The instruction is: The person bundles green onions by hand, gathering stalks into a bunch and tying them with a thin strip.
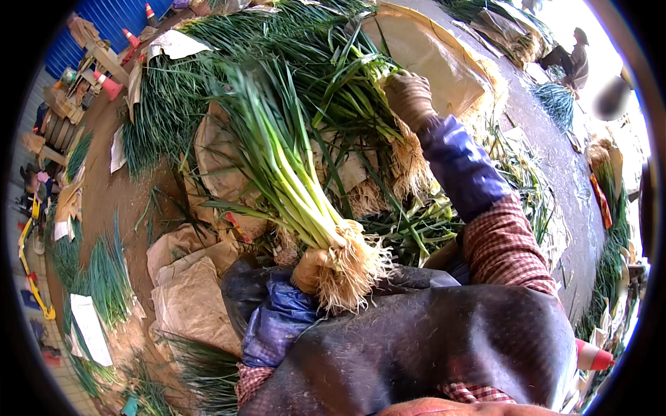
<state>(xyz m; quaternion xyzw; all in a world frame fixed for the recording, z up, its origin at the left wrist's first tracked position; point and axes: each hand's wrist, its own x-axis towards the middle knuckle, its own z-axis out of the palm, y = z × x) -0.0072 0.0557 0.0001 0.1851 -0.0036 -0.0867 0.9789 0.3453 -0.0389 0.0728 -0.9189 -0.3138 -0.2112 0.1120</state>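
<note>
My gloved left hand (311, 270) is closed round a thick bunch of green onions (288, 166) just above my lap. Pale roots hang from its near end, and the long leaves point away from me. Further off, my gloved right hand (409, 98) reaches out with its fingers curled on the pale stems of other green onions (371, 83) at the edge of a big heap. Those fingertips are partly hidden among the stems. Dark blue sleeve covers (461, 166) and a dark apron (430, 340) cover my arms and lap.
Beyond my right hand lies a large beige sheet (430, 55). Brown sacks (198, 298) lie to my left, with loose trimmed leaves (416, 232) in front. More onions (104, 270) lie at far left. Traffic cones (107, 84) stand at the back; another person (576, 59) sits at far right.
</note>
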